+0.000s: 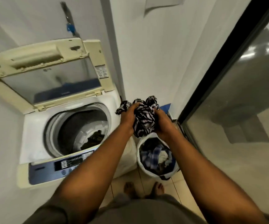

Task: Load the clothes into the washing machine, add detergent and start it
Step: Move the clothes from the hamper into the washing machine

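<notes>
Both hands up w/ one bunched black-and-white patterned garment (144,118) between them: left hand (129,116) grip wrapped round its left side, right hand (162,122) grip clamped on the right. Bundle hangs above the white laundry basket (138,152), just right of the top-load washing machine (33,126), not yet over the drum (75,126). Lid (38,65) propped open; a dark item already at drum bottom. Basket has more clothes in it.

Risks, as I judge them:
- Loose ends at top-left of the bundle could snag the machine's rim or drape outside the drum if the swing across is short.
- Garment is wadded; dropped in as a ball it may wash badly, prob. needs shaking out.
- Lid looks only propped, a knock could drop it.
- Control panel (62,165) sits under the left forearm, so an accidental press is possible.
</notes>
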